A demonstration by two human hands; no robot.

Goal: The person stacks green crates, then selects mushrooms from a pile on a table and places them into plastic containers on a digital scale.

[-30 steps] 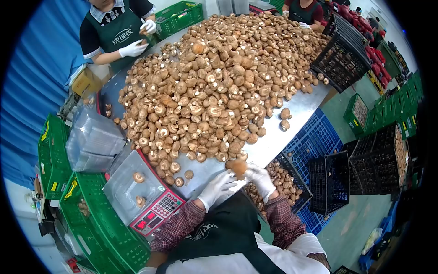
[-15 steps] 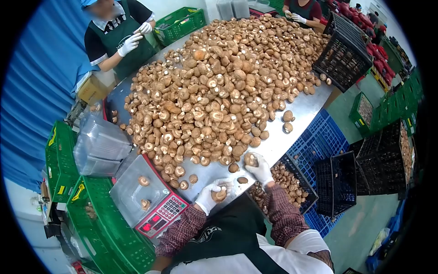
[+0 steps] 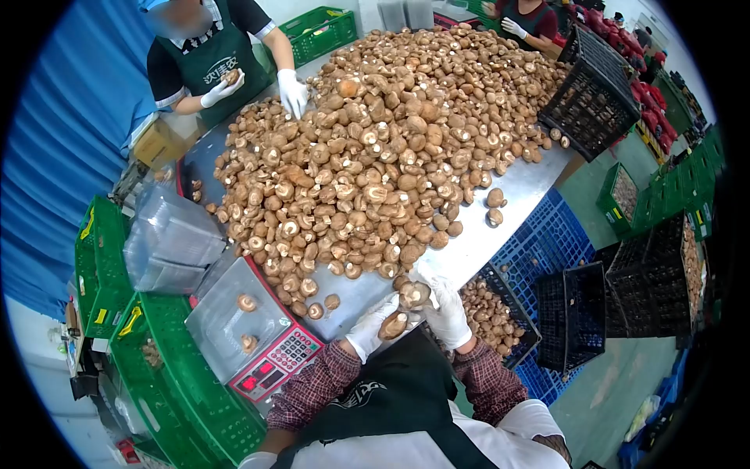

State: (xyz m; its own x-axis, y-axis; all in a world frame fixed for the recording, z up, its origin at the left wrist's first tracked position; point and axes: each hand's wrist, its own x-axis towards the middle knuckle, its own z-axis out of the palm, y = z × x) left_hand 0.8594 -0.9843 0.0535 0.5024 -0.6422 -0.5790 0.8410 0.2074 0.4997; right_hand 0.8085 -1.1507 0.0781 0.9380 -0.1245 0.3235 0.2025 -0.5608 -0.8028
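My left hand (image 3: 372, 328), in a white glove, is closed around a brown shiitake mushroom (image 3: 393, 325) near the table's front edge. Just beside it, my gloved right hand (image 3: 447, 309) grips another shiitake mushroom (image 3: 414, 295), its pale underside partly showing. The two hands are close together. Beyond them rises a large pile of shiitake mushrooms (image 3: 351, 180) on the metal table (image 3: 512, 207). To the left is a red and white scale (image 3: 283, 361), bearing a clear plastic tray (image 3: 226, 320) with two mushrooms in it.
Stacked clear trays (image 3: 172, 246) and green crates (image 3: 168, 375) line the left side. A black crate of mushrooms (image 3: 527, 332) sits low on the right, near a blue pallet (image 3: 555, 234). Another black crate (image 3: 594, 94) leans at the table's far right. Co-workers stand across the table.
My right hand has moved left with its mushroom, up to my left hand. The co-worker at upper left has brought one hand down to the pile and holds a mushroom in the other.
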